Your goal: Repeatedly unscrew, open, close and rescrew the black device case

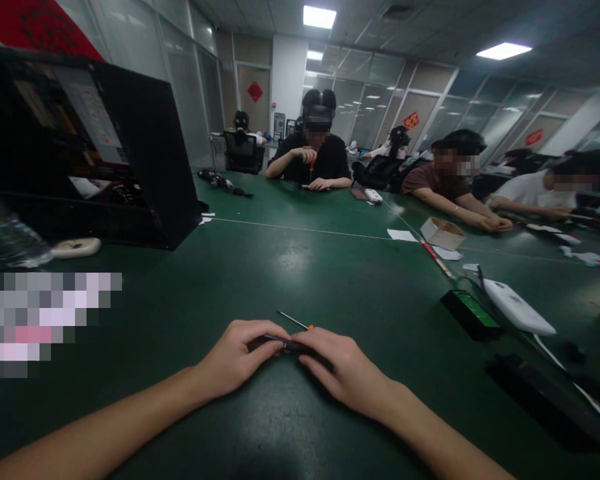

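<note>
My left hand (245, 353) and my right hand (337, 363) meet low in the middle of the head view, above the green tabletop (290, 427). Between them is a thin, flat black object (291, 346), pinched at its two ends by thumbs and fingers. The fingers cover most of it, and its kind does not show. Just beyond my right fingers lies a screwdriver (294, 320) with a slim metal shaft pointing away to the left. A bit of orange shows at its handle end; the rest is hidden behind my right hand.
A black computer case (180, 167) and a clear bottle (13, 230) stand at the left. To the right are a black box with a green panel (473, 312), a white device with a cable (520, 307) and a cardboard box (443, 233). Across the table a person (325, 157) holds a screwdriver.
</note>
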{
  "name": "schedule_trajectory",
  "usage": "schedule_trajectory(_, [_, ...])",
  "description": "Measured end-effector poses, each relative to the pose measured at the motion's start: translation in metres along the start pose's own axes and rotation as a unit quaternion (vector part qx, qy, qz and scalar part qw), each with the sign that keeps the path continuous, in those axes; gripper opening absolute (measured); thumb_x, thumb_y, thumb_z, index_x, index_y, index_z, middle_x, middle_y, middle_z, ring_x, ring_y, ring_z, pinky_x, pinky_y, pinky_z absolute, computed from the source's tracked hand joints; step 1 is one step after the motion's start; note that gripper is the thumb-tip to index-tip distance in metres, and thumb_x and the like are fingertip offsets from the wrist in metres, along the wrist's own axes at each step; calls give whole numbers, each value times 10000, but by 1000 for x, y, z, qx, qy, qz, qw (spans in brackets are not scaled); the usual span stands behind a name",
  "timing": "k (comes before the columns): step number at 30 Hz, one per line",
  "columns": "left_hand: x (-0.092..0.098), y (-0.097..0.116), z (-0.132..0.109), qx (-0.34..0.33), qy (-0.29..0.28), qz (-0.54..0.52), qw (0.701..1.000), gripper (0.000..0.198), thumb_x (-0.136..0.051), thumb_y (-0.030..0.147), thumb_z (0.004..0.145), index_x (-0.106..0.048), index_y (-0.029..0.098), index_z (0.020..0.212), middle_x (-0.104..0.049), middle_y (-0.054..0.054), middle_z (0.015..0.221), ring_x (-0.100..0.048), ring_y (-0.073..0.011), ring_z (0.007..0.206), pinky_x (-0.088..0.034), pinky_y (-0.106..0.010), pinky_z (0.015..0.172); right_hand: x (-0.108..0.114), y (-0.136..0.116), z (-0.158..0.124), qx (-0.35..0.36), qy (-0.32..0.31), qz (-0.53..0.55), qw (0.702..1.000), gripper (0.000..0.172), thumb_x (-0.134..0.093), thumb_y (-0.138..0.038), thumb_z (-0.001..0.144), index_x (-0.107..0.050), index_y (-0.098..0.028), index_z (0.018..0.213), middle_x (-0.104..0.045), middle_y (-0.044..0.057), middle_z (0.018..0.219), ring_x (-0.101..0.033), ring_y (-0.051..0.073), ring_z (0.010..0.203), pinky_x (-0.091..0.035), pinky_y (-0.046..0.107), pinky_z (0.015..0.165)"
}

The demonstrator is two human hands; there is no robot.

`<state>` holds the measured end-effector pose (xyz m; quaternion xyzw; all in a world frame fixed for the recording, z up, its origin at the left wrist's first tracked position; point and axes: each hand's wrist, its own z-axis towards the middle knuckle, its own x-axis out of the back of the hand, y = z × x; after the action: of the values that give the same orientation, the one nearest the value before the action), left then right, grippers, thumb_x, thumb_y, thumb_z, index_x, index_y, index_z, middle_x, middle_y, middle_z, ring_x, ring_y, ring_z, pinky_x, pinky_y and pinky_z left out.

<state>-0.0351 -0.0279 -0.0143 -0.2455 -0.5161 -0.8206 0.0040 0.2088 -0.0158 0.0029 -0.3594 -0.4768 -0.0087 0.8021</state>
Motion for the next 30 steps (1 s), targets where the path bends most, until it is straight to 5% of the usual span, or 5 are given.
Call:
schedule_trajectory(4, [1, -3, 0, -24, -10, 6, 1000, 164, -603, 165, 967, -758, 192, 1011, -781, -24, 939, -723, -163, 862, -513, -257, 807, 3, 2, -1, 18, -24, 4, 1000, 364, -544, -200, 1007, -552, -222, 1370, -687, 59, 1284, -636, 165, 1187, -445, 347, 1136])
schedule_trajectory(13, [0, -3, 1, -116, -8, 7, 993, 153, -616, 123, 970, -750, 164, 1030, -774, -56, 965, -732, -160, 892, -544, -246, 832, 1, 2, -2, 61, -13, -56, 996, 340, -491, -185, 1022, -555, -143, 1354, -701, 124, 1196, -663, 193, 1075, -546, 328, 945])
schedule_trajectory(18, [0, -2, -1, -146, -19, 31, 989, 166, -617, 124, 973, -754, 165, 1058, -743, -65, 964, -703, -155, 886, -536, -239, 817, 4, -7, 0, 17, -29, 3, 999, 361, -608, -281, 982, -594, -148, 1317, -704, 107, 1208, -655, 191, 1091, -512, 316, 978])
schedule_trajectory(22, [0, -1, -5, -165, -34, 81, 982, 212, -610, 142, 977, -767, 187, 1113, -669, -65, 943, -656, -151, 842, -513, -240, 763, 6, -16, 5, -21, -21, 99, 995, 285, -475, -284, 1054, -667, -209, 1250, -733, 48, 1160, -662, 148, 1074, -474, 285, 982])
schedule_trajectory(30, [2, -3, -1, -145, -91, 87, 981, 231, -624, 141, 965, -737, 218, 1151, -659, -53, 1004, -654, -147, 877, -517, -237, 777, 34, -13, 6, -62, -132, 124, 982, 289, -604, -337, 994, -730, -238, 1234, -776, 34, 1048, -694, 157, 945, -492, 273, 884])
